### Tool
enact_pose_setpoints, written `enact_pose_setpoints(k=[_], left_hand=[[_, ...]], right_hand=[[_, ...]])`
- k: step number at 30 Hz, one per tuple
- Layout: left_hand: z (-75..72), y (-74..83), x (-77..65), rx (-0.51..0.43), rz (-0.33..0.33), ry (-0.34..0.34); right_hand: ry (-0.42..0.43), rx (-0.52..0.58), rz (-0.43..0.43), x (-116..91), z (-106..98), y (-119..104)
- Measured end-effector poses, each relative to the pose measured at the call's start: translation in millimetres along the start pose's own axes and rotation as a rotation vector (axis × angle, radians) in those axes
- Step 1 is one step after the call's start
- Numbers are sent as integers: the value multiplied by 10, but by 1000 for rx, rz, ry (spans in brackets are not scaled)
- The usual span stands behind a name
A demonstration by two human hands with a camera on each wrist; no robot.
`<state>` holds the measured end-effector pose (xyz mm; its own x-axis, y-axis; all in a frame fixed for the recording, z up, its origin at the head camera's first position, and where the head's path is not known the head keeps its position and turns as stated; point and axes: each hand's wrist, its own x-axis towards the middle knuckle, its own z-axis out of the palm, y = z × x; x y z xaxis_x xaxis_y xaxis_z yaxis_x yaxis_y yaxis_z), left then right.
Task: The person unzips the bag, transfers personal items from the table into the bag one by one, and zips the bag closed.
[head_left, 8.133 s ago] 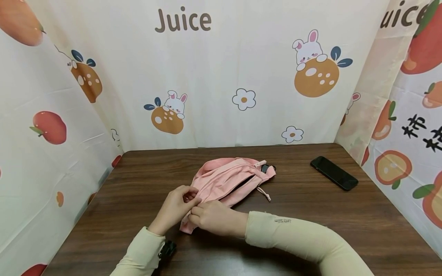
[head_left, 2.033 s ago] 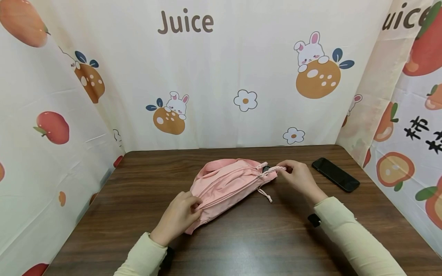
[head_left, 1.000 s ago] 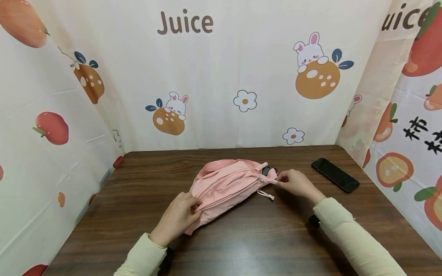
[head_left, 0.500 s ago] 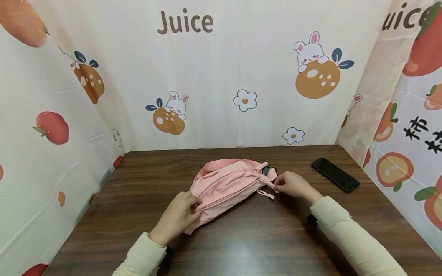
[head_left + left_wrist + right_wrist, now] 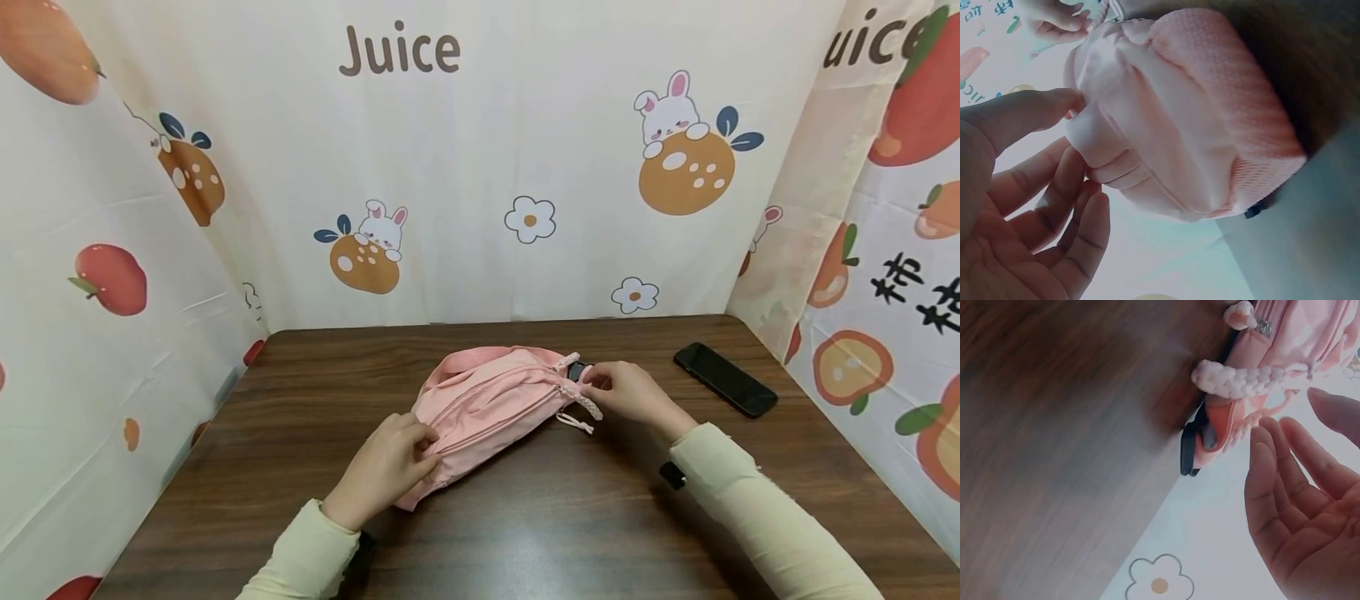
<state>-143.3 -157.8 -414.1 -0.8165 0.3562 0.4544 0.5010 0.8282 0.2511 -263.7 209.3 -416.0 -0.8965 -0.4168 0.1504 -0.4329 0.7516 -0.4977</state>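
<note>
Your left hand (image 5: 384, 468) pinches the left end of the soft pink cloth bag (image 5: 487, 408), which lies mid-frame on the brown wooden table (image 5: 540, 517). Your right hand (image 5: 633, 396), held a little wide, is by the bag's right end; you can't tell if it touches. "Juice" (image 5: 400, 52) is printed on the white curtain (image 5: 465, 150), upper middle.

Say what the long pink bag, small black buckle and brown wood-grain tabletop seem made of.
Long pink bag: matte fabric, softly creased.
Small black buckle: probably plastic, smooth and hard-edged.
Brown wood-grain tabletop: satin laminate or varnished wood; grain and glare fit both.
</note>
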Motion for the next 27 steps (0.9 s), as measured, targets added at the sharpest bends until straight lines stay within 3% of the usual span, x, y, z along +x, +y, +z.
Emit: enact_pose_setpoints(k=[6,11,19,27], left_hand=[[-21,54,89,3,-8,-2],[7,126,227,-20,24,38],[47,307,480,-162,51,82],[40,504,775,-285,-4,46]], right_hand=[[33,25,-36,8,45,-86],[34,12,-58,20,94,-99],[14,1,-59,32,155,-117],[21,-28,-60,52,205,-154]])
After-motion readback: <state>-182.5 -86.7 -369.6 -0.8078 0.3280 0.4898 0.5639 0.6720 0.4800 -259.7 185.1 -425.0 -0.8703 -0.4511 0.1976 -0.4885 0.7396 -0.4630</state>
